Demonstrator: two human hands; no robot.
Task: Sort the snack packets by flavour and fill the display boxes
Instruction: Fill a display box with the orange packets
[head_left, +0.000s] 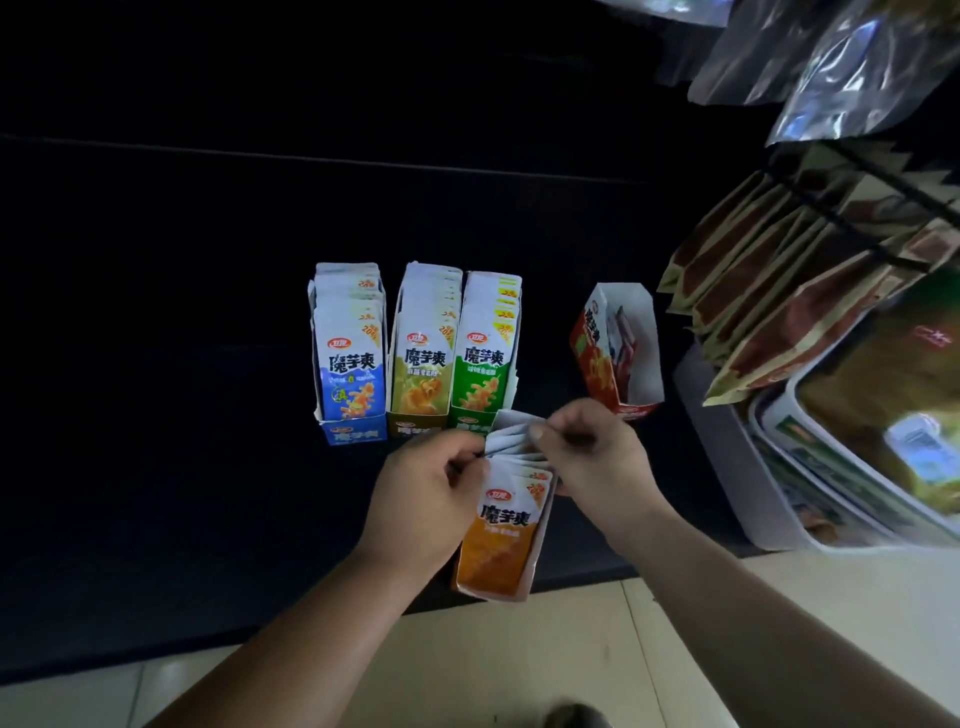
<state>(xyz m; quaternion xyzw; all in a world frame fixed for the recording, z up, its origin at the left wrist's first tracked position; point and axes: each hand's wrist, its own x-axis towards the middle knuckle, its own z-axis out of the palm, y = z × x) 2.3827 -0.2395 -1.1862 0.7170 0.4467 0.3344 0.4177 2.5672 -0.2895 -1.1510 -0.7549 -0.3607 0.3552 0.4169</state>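
The orange box (493, 592) is lying by the front edge of the dark surface (208, 467), its long side running 6 to 12 o'clock. The left hand (426, 499) is holding its packets (506, 514) from 9 o'clock with curled fingers, and the right hand (592, 452) is pinching their white tops from 2 o'clock, just as near.
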